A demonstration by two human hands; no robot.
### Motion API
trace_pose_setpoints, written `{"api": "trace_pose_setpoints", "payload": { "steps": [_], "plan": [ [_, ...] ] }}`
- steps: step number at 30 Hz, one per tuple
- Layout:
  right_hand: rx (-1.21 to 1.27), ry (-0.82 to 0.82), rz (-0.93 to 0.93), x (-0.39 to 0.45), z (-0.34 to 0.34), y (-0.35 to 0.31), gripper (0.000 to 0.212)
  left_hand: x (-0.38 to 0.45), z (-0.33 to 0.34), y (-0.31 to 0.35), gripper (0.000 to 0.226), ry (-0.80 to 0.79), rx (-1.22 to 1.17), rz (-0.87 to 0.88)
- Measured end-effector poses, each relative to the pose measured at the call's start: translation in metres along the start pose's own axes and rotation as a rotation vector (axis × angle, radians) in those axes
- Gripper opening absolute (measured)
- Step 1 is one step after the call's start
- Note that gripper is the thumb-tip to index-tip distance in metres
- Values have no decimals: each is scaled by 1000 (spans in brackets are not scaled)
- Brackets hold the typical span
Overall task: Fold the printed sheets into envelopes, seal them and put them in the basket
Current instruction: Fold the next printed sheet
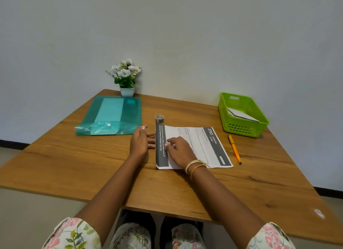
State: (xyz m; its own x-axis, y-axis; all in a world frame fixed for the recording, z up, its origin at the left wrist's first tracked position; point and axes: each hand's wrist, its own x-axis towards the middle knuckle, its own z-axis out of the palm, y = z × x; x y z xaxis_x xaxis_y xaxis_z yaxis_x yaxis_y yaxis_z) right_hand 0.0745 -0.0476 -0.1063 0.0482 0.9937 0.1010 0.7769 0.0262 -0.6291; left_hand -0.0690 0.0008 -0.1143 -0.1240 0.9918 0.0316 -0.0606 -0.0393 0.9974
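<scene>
R hand (179, 152) fingers curled, pressing printed sheet (202, 146) mid-frame; L hand (142, 142) relaxed, flat beside it. We'd align edges w/ care before creasing.

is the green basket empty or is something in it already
Not empty: the green basket already holds folded white paper lying against its inner wall.

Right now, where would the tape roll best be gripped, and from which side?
Pinch the tape roll across its outer round wall from above. It stands on end just beyond the printed sheet, open core up, sides clear. Probably the left hand, nearer.
</scene>
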Motion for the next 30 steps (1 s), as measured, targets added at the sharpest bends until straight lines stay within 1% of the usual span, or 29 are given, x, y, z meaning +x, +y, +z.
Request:
{"api": "trace_pose_setpoints", "payload": {
  "steps": [2,5,8,9,10,12,14,16,19,21,22,24,26,28,30],
  "plan": [
    [112,-8,15,1,-2,-1,37,-4,0,-1,28,-6,44,33],
    [354,-13,106,1,-5,-6,33,-6,-1,-6,24,-53,256,163],
    [535,-24,204,5,-6,-11,30,-8,3,-10,22,-122,485,255],
    [572,-48,242,6,-6,-12,32,-9,5,-12,21,-140,567,282],
    [574,-63,277,7,-4,-13,38,-10,7,-13,22,-159,641,307],
    [511,-58,336,9,-1,-13,48,-11,8,-15,23,-196,730,341],
    [439,-39,367,10,1,-13,49,-13,8,-14,25,-204,735,341],
    [436,-22,401,11,1,-12,46,-14,10,-13,29,-167,726,320],
    [631,-8,469,13,-3,-11,45,-14,13,-9,34,-98,693,277],
    [726,-8,477,11,-6,-12,45,-12,15,-6,36,-87,642,226],
    [722,-12,467,10,-8,-12,45,-11,15,-6,36,-86,623,204],
    [620,-31,426,8,-9,-11,45,-9,16,-6,35,-80,595,182],
    [416,-46,333,5,-9,-9,43,-7,16,-7,35,-58,557,172],
    [159,-52,212,1,-9,-10,39,-6,16,-7,34,-35,546,166],
    [15,-66,134,-2,-8,-12,43,-7,16,-7,34,-13,534,163]
  ]
}}
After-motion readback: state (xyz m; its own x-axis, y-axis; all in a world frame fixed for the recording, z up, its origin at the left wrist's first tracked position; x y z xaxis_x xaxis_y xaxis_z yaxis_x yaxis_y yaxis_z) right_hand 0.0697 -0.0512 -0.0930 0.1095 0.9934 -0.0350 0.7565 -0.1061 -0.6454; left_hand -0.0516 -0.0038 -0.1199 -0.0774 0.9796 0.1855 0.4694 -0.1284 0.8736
